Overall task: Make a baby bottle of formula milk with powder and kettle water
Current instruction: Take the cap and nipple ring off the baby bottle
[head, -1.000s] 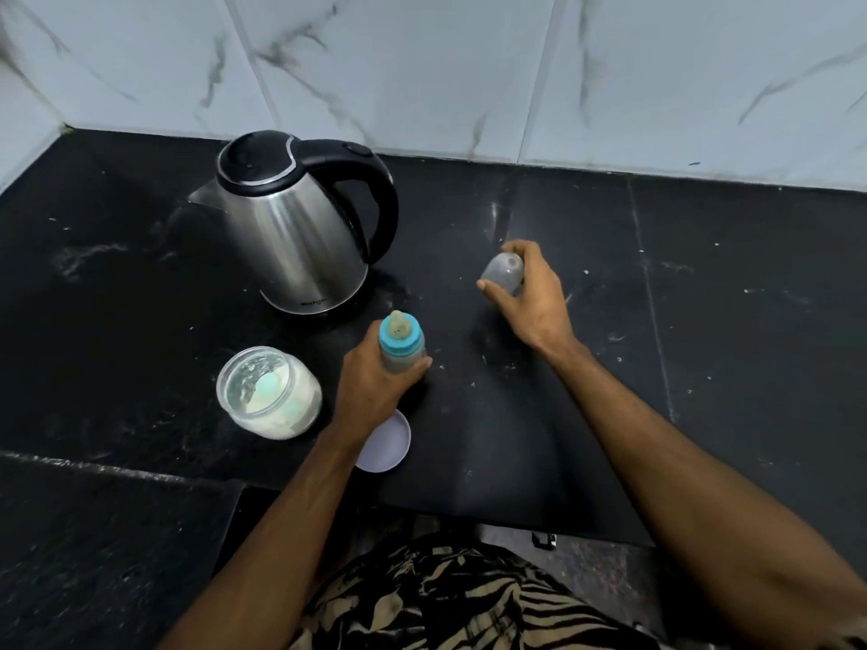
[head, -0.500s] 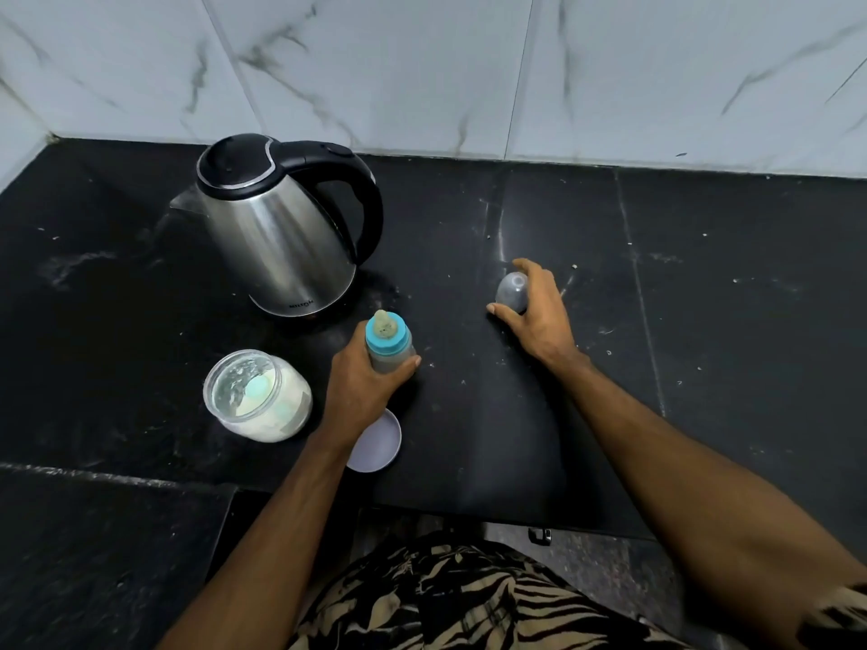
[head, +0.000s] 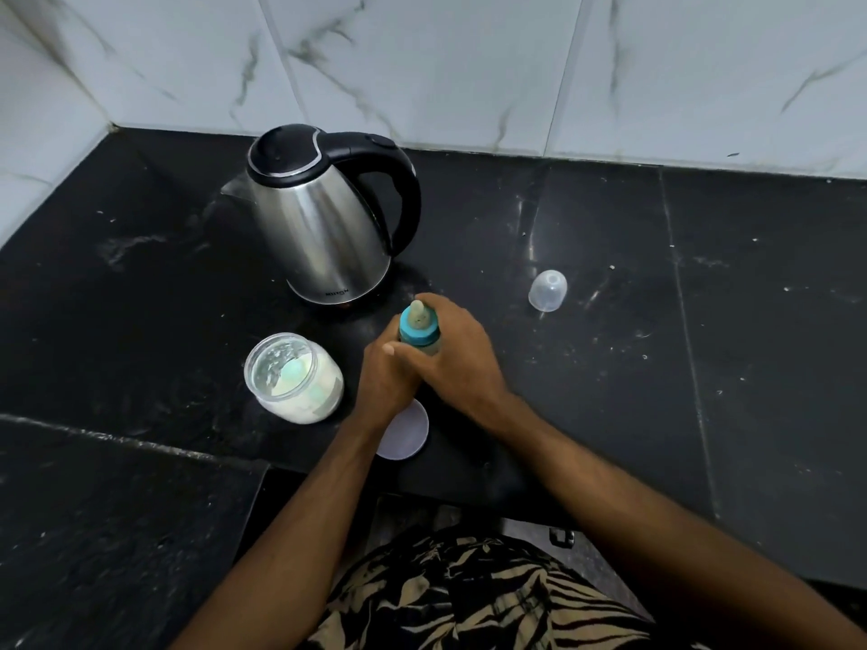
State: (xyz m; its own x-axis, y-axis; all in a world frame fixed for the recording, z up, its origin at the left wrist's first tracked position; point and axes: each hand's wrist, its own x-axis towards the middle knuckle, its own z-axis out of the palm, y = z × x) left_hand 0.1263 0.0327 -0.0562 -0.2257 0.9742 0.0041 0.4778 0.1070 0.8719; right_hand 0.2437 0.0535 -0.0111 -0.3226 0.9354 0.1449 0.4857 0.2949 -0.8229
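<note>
A baby bottle (head: 419, 328) with a blue collar and a teat stands upright on the black counter (head: 610, 368). My left hand (head: 387, 380) grips its body from the left. My right hand (head: 457, 356) wraps around it from the right, fingers at the blue collar. The bottle's clear cap (head: 547, 290) lies alone on the counter to the right. An open glass jar of white powder (head: 293, 377) with a pale scoop inside stands left of my hands. The steel kettle (head: 323, 218) with a black lid and handle stands behind the bottle.
A round white lid (head: 406, 436) lies flat near the counter's front edge, partly under my left wrist. White marble tiles (head: 469, 63) rise behind the counter and at the left corner. A lower dark slab (head: 117, 532) lies at front left.
My right hand let go of the clear cap on the counter and moved left onto the bottle. The left hand kept its grip on the bottle.
</note>
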